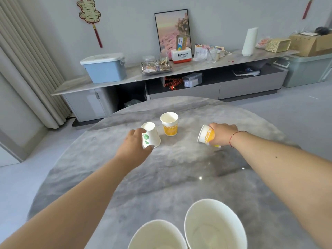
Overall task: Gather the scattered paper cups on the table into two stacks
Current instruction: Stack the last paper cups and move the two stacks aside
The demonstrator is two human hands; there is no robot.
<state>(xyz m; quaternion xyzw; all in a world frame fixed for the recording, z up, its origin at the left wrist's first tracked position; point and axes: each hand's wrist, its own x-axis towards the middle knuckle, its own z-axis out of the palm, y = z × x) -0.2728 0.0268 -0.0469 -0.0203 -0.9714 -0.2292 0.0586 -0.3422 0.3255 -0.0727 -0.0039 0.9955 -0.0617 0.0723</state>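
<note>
At the far left of the frame a pleated curtain hangs beside the wall, and a blue lidded bin sits on the long sideboard across the upper half of the frame.

In the middle, a round grey marbled desk fills the lower frame. The left hand reaches in from the lower left and wraps around the side of a white cup with green leaf print; its fingers curl around the cup's near and left wall, closed on it. This cup stands upside down, base up, its rim on or very near the desk surface.

Just to the right and slightly farther up the frame, a yellow-printed cup stands upright on the desk, mouth open upward, near the green-print cup but apart from it; no hand touches it.

Farther right, the right hand, with a thin red cord at the wrist, grips a second yellow-printed cup. This one is tilted onto its side, its open mouth facing left, and the fingers close over its body. Whether it touches the desk cannot be told.

At the bottom edge, centre to right, two white cups sit side by side with mouths up: the shorter near cup and, just beside it on the right, the taller near cup. Both are cut off by the frame.
</note>
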